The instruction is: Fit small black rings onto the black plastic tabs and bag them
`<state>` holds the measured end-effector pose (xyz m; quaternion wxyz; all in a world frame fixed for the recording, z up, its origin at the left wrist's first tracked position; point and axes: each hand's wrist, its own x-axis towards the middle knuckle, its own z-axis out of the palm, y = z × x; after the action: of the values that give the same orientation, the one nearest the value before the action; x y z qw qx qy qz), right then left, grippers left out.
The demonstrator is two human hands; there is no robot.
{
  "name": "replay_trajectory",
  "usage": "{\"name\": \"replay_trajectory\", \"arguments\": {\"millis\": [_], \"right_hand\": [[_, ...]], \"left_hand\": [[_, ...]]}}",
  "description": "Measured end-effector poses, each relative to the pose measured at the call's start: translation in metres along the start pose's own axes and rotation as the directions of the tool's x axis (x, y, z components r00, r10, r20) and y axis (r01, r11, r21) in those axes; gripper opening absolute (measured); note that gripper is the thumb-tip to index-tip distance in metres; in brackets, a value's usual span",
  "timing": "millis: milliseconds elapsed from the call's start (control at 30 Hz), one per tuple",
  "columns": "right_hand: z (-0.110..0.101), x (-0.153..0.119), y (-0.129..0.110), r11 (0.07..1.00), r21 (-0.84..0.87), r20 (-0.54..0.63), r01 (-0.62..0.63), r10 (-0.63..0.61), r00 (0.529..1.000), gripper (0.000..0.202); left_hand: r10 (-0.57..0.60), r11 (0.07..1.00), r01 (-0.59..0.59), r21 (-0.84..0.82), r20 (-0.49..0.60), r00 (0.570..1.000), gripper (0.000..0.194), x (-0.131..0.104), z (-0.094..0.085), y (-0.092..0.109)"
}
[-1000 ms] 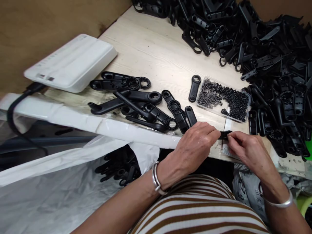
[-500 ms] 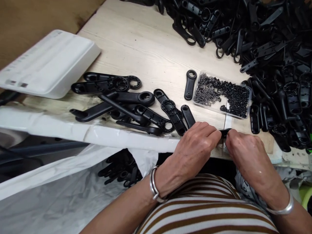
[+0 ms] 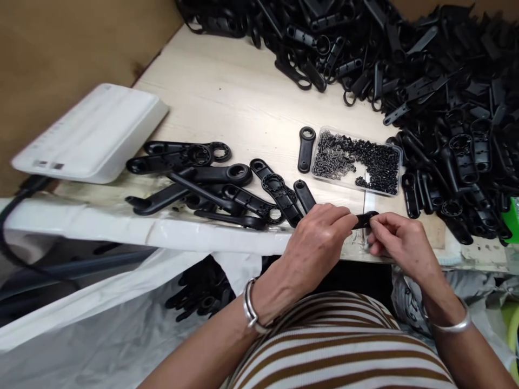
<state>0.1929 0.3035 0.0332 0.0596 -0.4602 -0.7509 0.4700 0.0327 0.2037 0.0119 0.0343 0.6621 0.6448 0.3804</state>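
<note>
Near the table's front edge, my left hand is wrapped round a black plastic crank arm, whose free end sticks out to the right. At that end my right hand has thumb and forefinger pinched together, touching or nearly touching the arm; any small piece between them is hidden. Just beyond the hands lies a clear plastic box with small metal springs on its left side and small black pieces on its right. A single black arm lies beside the box.
Several black arms lie at left along the front edge. A large heap of similar parts covers the back and right. A white device with a black cable stands at far left. More parts lie below the table.
My right hand has turned and loosened from a closed grip to a fingertip pinch, showing more of the arm's end. My left hand keeps its hold. The camera view has shifted slightly.
</note>
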Motion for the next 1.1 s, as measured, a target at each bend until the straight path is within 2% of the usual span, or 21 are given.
{"name": "replay_trajectory", "arguments": {"millis": [67, 233, 333, 500, 633, 867, 1100], "right_hand": [[0.002, 0.000, 0.007, 0.989, 0.149, -0.022, -0.013, 0.016, 1.000, 0.034], [0.004, -0.004, 0.010, 0.931, 0.364, -0.093, 0.027, 0.008, 0.996, 0.041], [0.006, -0.005, 0.006, 0.847, 0.528, -0.145, 0.065, 0.014, 0.989, 0.041], [0.016, -0.002, 0.002, 0.677, 0.730, -0.158, 0.095, 0.032, 0.987, 0.048], [0.020, 0.000, -0.001, 0.625, 0.775, -0.160, 0.094, 0.050, 0.986, 0.051], [0.019, 0.003, -0.005, 0.641, 0.764, -0.164, 0.070, 0.089, 0.982, 0.051], [0.016, 0.006, -0.008, 0.640, 0.768, -0.132, 0.009, 0.145, 0.981, 0.054]], "left_hand": [[0.015, 1.000, -0.015, -0.003, -0.057, 0.998, 0.017, 0.000, -0.001, 0.001], [0.025, 1.000, -0.024, 0.009, -0.159, 0.987, 0.013, 0.000, -0.005, 0.006], [0.008, 1.000, -0.006, 0.008, -0.191, 0.982, 0.014, -0.001, -0.006, 0.010], [-0.016, 0.999, 0.007, -0.037, -0.230, 0.973, 0.012, 0.000, -0.004, 0.016], [-0.029, 0.998, 0.016, -0.054, -0.236, 0.971, 0.012, 0.000, -0.003, 0.018], [-0.020, 0.998, 0.004, -0.070, -0.223, 0.975, 0.012, -0.001, 0.002, 0.018], [0.002, 0.995, -0.008, -0.100, -0.064, 0.998, 0.023, 0.000, 0.005, 0.016]]}}
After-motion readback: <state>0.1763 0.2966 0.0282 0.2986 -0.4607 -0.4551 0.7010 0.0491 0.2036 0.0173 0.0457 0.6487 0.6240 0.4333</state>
